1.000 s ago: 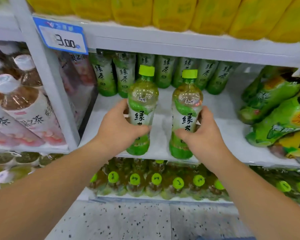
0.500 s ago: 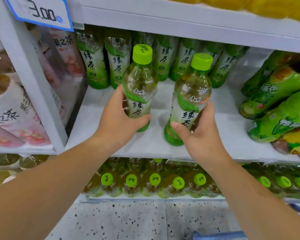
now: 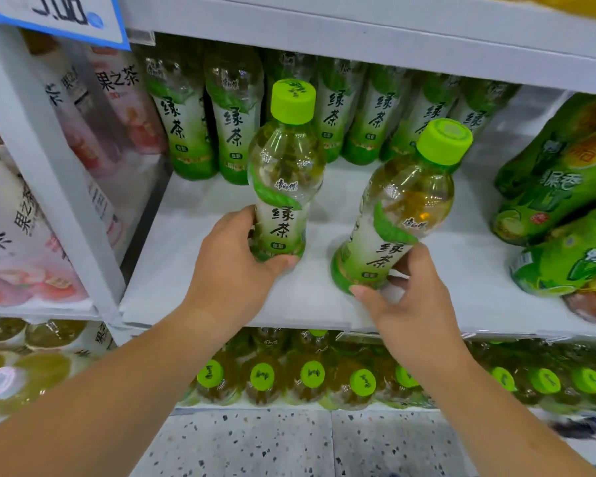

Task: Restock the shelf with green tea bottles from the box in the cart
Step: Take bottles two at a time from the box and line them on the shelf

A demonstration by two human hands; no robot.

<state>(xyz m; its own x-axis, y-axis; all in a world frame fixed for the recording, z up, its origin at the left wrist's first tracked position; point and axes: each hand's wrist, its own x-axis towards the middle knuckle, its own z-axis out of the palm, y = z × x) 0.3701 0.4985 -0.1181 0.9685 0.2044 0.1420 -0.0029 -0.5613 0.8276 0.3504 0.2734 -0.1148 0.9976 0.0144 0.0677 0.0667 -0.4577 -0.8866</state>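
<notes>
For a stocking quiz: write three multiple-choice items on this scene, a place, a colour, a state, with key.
1. Where on the shelf do the stocked bottles stand? A. at the back B. at the front edge C. in a basket
2. What colour are the caps of the two held bottles? A. white B. red C. lime green
3. How does the right hand hold the right bottle? A. tilted B. upside down C. lying flat
Key: 1 A, bare shelf lies before them; 2 C, both are lime green; 3 A, its cap leans right, unlike the left bottle.
</notes>
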